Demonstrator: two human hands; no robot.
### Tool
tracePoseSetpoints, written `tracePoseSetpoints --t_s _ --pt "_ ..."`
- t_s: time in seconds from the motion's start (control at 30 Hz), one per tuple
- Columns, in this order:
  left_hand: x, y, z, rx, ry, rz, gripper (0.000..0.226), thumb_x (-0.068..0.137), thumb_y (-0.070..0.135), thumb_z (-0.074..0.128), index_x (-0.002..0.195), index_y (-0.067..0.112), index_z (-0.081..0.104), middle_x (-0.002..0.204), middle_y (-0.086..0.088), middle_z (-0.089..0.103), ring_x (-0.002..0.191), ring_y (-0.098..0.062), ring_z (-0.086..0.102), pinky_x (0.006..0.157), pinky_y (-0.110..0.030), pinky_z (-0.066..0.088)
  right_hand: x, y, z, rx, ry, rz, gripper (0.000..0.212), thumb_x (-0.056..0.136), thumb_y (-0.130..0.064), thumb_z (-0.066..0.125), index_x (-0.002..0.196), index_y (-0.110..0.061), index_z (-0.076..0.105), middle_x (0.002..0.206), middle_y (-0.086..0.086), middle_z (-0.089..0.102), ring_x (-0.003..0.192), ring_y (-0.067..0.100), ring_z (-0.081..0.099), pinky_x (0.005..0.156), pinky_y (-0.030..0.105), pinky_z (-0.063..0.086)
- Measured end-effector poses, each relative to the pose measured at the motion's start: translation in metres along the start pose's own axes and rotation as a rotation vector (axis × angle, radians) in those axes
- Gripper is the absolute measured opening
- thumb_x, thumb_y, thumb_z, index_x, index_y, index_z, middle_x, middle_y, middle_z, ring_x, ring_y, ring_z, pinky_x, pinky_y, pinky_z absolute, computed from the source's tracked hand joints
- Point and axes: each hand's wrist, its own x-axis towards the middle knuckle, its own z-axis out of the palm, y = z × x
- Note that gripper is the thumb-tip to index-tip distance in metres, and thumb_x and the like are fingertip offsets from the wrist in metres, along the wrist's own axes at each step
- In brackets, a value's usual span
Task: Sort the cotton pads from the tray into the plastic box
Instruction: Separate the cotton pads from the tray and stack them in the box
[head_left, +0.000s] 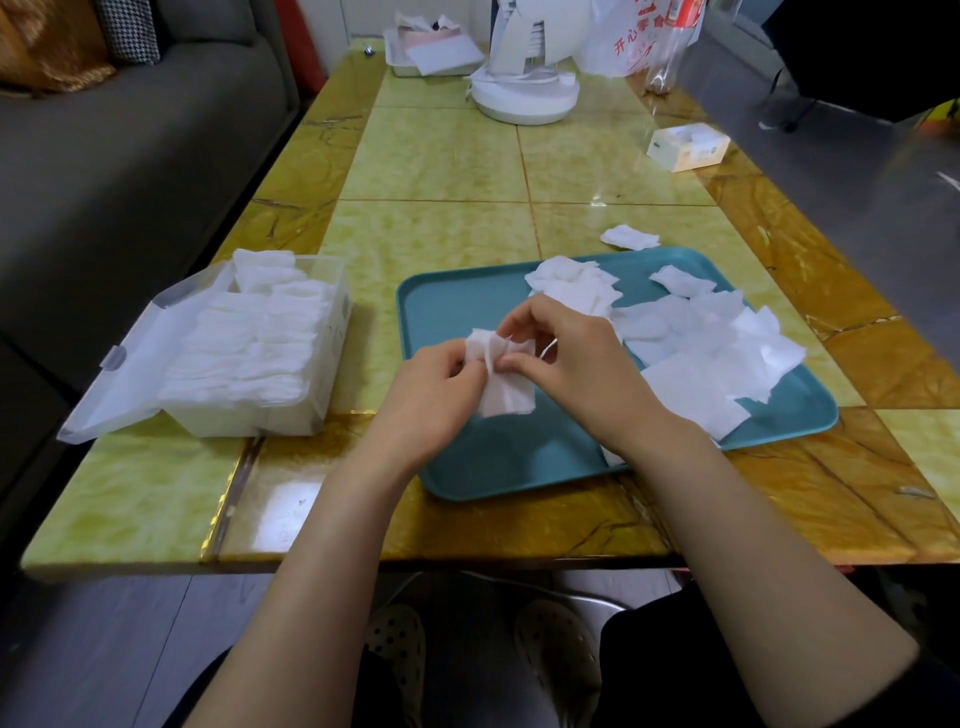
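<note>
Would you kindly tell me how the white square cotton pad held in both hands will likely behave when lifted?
Probably floppy: the white square cotton pad hangs limp below the left hand and right hand pinching it. Likely very light: fingertips alone carry it.

1 view only: a wide-angle camera worn on the person's head, facing forward and steeply down. It sits close above the near edge of the tabletop (441, 156), with the tray (467, 312) near centre and the plastic box (244, 421) at left. The tabletop's far end lies near the top edge and the person's shoes (400, 649) are at the bottom.
</note>
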Motion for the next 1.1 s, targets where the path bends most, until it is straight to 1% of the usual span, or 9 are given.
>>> tracePoseSetpoints --t_s 0.27,0.37,0.47,0.53,0.67,0.8,0.87,1.0,1.1 --pt "0.002 -0.003 -0.001 0.010 0.003 -0.004 0.030 0.091 0.019 0.042 0.094 0.001 0.066 0.088 -0.020 0.067 0.069 -0.021 0.051 0.063 -0.036 0.038 0.001 0.000 0.004 -0.012 0.006 -0.045 0.029 0.077 -0.014 0.074 0.102 -0.015 0.059 0.083 -0.011 0.056 0.080 0.008 0.054 0.073 0.014 0.042" --pt "0.000 -0.003 -0.003 -0.013 -0.017 0.022 0.040 0.091 0.033 0.038 0.096 0.006 0.067 0.090 -0.011 0.069 0.085 -0.028 0.061 0.075 -0.044 0.047 0.002 0.002 0.005 -0.094 -0.057 -0.072 0.040 0.083 -0.016 0.068 0.120 -0.015 0.053 0.111 -0.006 0.053 0.102 0.007 0.048 0.086 0.010 0.034" --pt "-0.003 -0.003 -0.005 -0.068 -0.035 0.031 0.041 0.096 0.046 0.041 0.096 0.016 0.070 0.091 -0.005 0.070 0.088 -0.021 0.062 0.079 -0.039 0.047 0.000 0.000 0.007 -0.109 -0.205 -0.043 0.043 0.090 -0.011 0.057 0.131 -0.014 0.045 0.130 0.000 0.050 0.119 0.011 0.044 0.099 0.016 0.031" --pt "-0.004 -0.004 -0.007 -0.041 -0.058 0.046 0.043 0.085 0.053 0.052 0.095 0.014 0.069 0.088 -0.009 0.070 0.079 -0.018 0.061 0.071 -0.036 0.045 -0.001 -0.002 0.008 -0.060 -0.241 -0.018 0.032 0.090 -0.008 0.053 0.121 -0.018 0.051 0.117 -0.001 0.057 0.107 0.011 0.052 0.092 0.020 0.040" --pt "-0.004 -0.009 -0.013 0.121 -0.022 0.088 0.023 0.081 0.023 0.069 0.099 0.009 0.066 0.088 -0.005 0.068 0.083 -0.021 0.063 0.073 -0.037 0.047 0.001 -0.004 0.010 -0.036 -0.194 -0.037 0.011 0.091 -0.013 0.055 0.099 -0.022 0.055 0.089 -0.010 0.055 0.078 -0.001 0.050 0.074 0.012 0.038" --pt "-0.007 -0.014 -0.022 0.211 0.108 0.134 0.014 0.085 0.019 0.066 0.089 0.005 0.064 0.071 0.001 0.059 0.067 -0.013 0.052 0.056 -0.021 0.034 0.002 -0.006 0.017 -0.018 -0.134 -0.067 0.005 0.092 -0.019 0.057 0.096 -0.016 0.058 0.080 -0.013 0.053 0.073 0.003 0.050 0.070 0.015 0.039" --pt "-0.008 -0.018 -0.027 0.228 0.166 0.135 0.016 0.086 0.021 0.066 0.080 0.007 0.061 0.064 0.007 0.052 0.061 -0.011 0.048 0.053 -0.023 0.031 0.001 -0.010 0.021 0.032 -0.126 -0.077 0.013 0.091 -0.025 0.060 0.097 -0.014 0.059 0.083 -0.009 0.058 0.075 0.007 0.053 0.071 0.018 0.043" --pt "-0.012 -0.024 -0.034 0.237 0.225 0.159 0.017 0.087 0.017 0.063 0.073 0.017 0.053 0.062 0.009 0.049 0.069 -0.024 0.055 0.056 -0.036 0.033 -0.001 -0.021 0.031 0.136 -0.109 -0.085 0.017 0.082 -0.023 0.071 0.095 -0.015 0.061 0.080 -0.009 0.063 0.074 0.005 0.058 0.068 0.017 0.046" --pt "-0.017 -0.024 -0.040 0.224 0.269 0.193 0.035 0.087 0.017 0.064 0.063 0.025 0.040 0.056 0.009 0.043 0.062 -0.018 0.046 0.054 -0.032 0.023 0.001 -0.024 0.038 0.174 -0.026 -0.067 0.009 0.082 -0.018 0.071 0.087 -0.017 0.063 0.073 -0.010 0.062 0.067 0.003 0.055 0.063 0.020 0.044"
